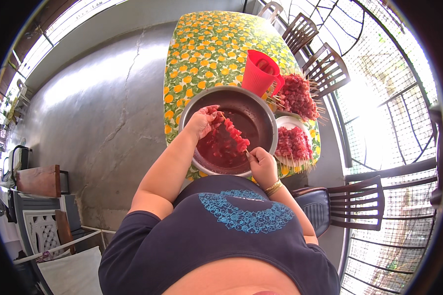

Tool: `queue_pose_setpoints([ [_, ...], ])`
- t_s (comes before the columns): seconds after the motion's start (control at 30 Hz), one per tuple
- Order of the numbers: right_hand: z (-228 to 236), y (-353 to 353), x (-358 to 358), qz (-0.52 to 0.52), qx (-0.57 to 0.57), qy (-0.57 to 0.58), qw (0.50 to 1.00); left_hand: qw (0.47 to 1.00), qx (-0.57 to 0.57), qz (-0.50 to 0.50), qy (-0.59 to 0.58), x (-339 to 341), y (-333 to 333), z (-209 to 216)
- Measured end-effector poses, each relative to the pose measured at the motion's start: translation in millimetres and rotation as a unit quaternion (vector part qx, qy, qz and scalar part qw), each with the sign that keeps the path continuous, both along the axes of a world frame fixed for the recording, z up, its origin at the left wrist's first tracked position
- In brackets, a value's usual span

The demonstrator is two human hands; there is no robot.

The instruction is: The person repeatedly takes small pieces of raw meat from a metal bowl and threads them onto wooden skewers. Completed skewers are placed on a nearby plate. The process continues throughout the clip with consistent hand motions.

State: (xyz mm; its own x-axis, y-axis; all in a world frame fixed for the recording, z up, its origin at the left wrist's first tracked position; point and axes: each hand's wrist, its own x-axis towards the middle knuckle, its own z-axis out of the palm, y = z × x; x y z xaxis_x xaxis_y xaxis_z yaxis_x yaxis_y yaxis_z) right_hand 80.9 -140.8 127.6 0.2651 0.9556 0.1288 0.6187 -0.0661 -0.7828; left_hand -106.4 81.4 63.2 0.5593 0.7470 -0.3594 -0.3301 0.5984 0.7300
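Observation:
A wide metal basin [269, 129] stands at the table's near end, with dark red liquid and raw meat pieces inside. Over it slants a skewer of raw red meat [235, 135]. My right hand [262, 164], a gold bracelet at its wrist, pinches the skewer's lower end by the basin's right rim. At the upper end, the fingers of my left hand [205, 122] are closed around the tip; whether they also hold a loose meat piece is hard to make out. Several meat skewers [294, 143] lie on a white plate [286, 121] to the right.
Beyond the basin stands a red plastic pitcher [261, 73]. A second pile of meat skewers [298, 97] lies to its right, sticks poking outward. A fruit-patterned cloth covers the table [206, 54]. Wooden chairs [327, 71] line the right side, and a dark-seated chair [312, 209] is near my right arm.

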Motion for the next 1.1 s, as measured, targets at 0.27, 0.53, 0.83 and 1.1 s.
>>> queue_pose_setpoints([
  [0.27,-0.7,3.6,-1.0,0.03,0.05,-0.043,0.997,0.999,-0.028,0.044,0.017,4.2,-7.2,27.2],
  [0.53,-0.1,6.4,0.4,0.04,0.052,-0.057,0.996,0.996,0.026,0.077,0.021,7.4,-8.3,34.9],
  [0.83,3.8,5.3,2.0,0.035,0.051,-0.076,0.995,0.989,0.089,0.105,0.056,20.6,-15.6,45.9],
  [1.1,2.2,6.1,2.9,0.035,0.059,-0.068,0.995,0.989,0.039,0.138,0.022,34.3,-20.5,40.8],
])
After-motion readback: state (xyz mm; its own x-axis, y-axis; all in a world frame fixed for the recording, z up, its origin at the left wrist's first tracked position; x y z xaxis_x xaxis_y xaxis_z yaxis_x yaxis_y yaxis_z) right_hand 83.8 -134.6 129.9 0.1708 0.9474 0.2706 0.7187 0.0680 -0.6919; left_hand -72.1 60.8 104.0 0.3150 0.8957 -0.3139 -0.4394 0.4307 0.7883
